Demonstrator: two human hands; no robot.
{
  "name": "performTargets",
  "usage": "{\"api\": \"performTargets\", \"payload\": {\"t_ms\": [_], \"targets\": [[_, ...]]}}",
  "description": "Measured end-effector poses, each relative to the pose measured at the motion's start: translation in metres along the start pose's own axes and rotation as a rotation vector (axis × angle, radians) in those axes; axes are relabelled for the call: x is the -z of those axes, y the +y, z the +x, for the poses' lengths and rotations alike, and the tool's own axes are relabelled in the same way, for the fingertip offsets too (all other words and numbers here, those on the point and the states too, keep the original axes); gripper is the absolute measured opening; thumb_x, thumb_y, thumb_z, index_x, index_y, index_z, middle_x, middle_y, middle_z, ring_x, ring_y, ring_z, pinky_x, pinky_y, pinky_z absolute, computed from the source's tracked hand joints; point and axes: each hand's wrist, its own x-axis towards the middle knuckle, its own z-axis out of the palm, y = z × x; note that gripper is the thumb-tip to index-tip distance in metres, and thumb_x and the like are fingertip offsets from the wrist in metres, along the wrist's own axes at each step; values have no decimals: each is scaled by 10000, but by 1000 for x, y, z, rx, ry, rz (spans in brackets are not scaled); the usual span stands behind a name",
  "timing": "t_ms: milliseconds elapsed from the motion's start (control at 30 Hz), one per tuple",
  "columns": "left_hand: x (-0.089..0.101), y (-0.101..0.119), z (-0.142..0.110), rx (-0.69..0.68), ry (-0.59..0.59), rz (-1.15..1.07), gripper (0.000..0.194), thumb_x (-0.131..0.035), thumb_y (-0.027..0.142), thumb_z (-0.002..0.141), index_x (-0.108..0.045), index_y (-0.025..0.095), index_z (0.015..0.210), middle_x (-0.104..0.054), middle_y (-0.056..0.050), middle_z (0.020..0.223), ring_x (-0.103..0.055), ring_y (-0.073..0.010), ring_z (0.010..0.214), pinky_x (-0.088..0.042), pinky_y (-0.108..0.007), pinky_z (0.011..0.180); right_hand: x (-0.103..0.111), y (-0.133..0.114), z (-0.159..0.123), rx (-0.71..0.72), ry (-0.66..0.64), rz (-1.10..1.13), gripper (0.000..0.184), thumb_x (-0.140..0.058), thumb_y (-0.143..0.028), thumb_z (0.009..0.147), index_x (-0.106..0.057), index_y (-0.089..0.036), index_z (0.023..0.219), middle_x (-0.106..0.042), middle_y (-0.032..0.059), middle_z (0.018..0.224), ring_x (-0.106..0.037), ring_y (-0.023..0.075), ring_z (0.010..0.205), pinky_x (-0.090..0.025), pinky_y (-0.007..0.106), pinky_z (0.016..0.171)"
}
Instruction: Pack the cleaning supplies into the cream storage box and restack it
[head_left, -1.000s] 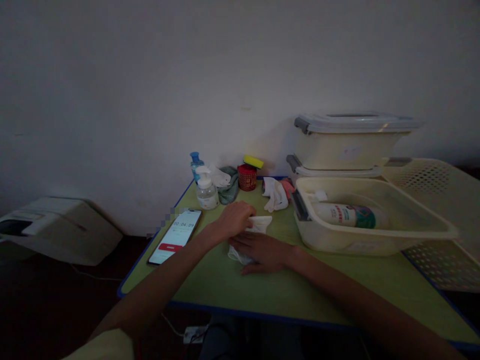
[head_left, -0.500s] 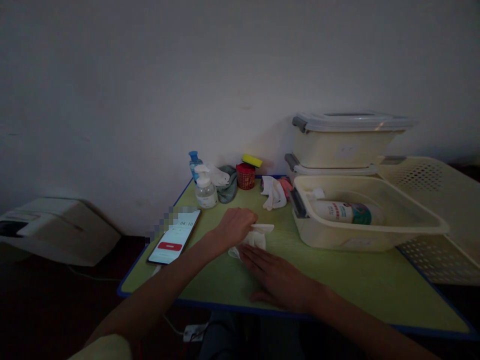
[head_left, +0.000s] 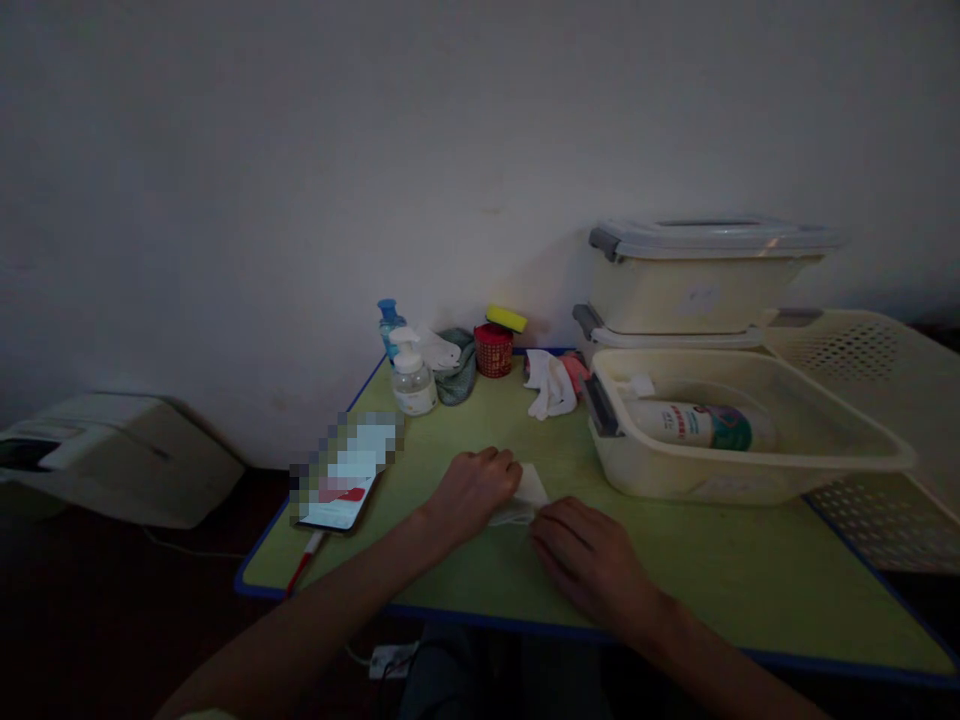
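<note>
The pale green table point(head_left: 465, 582) spreads beneath both grips, and a cream tub point(head_left: 720, 487) stands on it, beyond and right of the right grip. A white bottle point(head_left: 690, 426) lies inside the tub. The left grip point(head_left: 478, 494) is curled together, clamped on the left part of a white cloth point(head_left: 532, 488) on the table between the grips. The right grip point(head_left: 589, 555) bends its fingers at the cloth's near right edge; whether they pinch it, I cannot tell. A phone point(head_left: 337, 507) lies left of the left grip.
</note>
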Motion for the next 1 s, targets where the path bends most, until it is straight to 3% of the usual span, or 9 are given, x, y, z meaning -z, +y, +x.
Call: {"api": "performTargets", "payload": {"t_ms": [100,300,533,767,1000], "targets": [[-3,3,-3,6,11,9,96,-469,74,819,-538,135,848,-597,-70,869,-593,-196,821,-487,-265,586,1,7,7,-52,20,-96,106,-477,-125,814,-576,-129,852,-618,88,814,-546,181,718,-475,297,604],[-12,5,-5,-10,37,28,69,-474,102,830,-533,135,815,-591,-62,828,-596,-199,793,-486,-278,573,-7,18,18,-33,-146,-159,111,-542,-65,731,-563,-140,811,-614,56,783,-539,183,718,-455,303,641],[-20,2,-11,-31,117,38,59,-485,121,826,-533,146,801,-594,-55,820,-585,-195,779,-496,-294,580,-13,20,17,56,-186,-174,141,-482,-31,771,-556,-150,752,-598,25,688,-512,155,639,-392,272,589],[-25,-11,-36,71,162,-77,134,-482,86,804,-553,156,894,-607,-66,967,-584,-189,867,-515,-305,644,-14,22,12,63,-238,-133,84,-555,-68,764,-572,-138,807,-623,33,757,-536,168,697,-418,282,645],[-41,-20,-55,18,407,-138,122,-506,91,786,-567,151,873,-626,-73,990,-584,-183,899,-507,-295,697,-14,22,12,83,-234,-109,76,-539,-82,792,-581,-137,822,-630,39,804,-543,168,735,-434,287,664]]}}
